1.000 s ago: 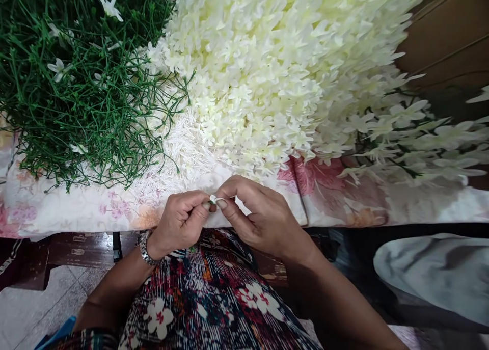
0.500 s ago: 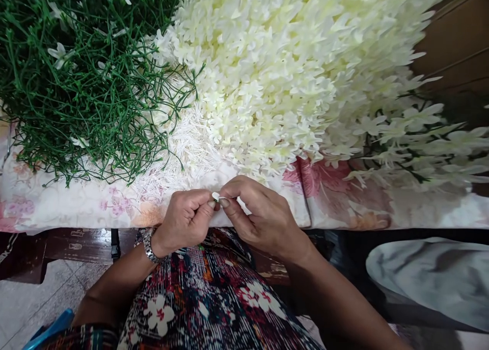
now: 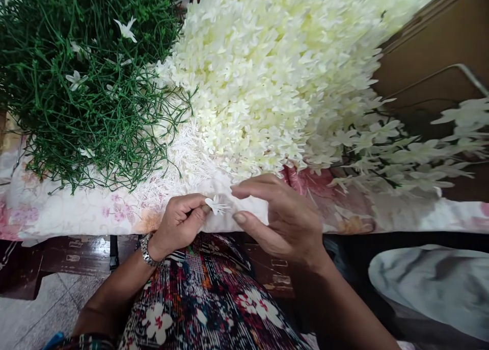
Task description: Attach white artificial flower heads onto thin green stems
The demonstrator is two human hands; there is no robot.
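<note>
My left hand [image 3: 179,222] pinches a small white artificial flower [image 3: 215,205] between thumb and forefinger, just above the table's front edge. A few centimetres to the right of the flower, my right hand [image 3: 282,215] has its thumb and fingers apart and holds nothing. A heap of thin white stamens [image 3: 179,159] lies on the floral cloth [image 3: 76,215] behind my left hand. A big pile of cream flower petals [image 3: 275,70] rises behind both hands. A tangle of green plastic stems [image 3: 80,85] fills the left side.
Assembled stems with white flowers [image 3: 412,151] lie at the right on the cloth. A brown wooden panel [image 3: 431,49] stands at the back right. A grey bundle [image 3: 431,284] sits low at the right. My patterned lap [image 3: 214,299] is below the table edge.
My right hand has let go of the flower and drawn a little to the right, fingers spread. The flower stays pinched in my left hand. The camera tilted slightly.
</note>
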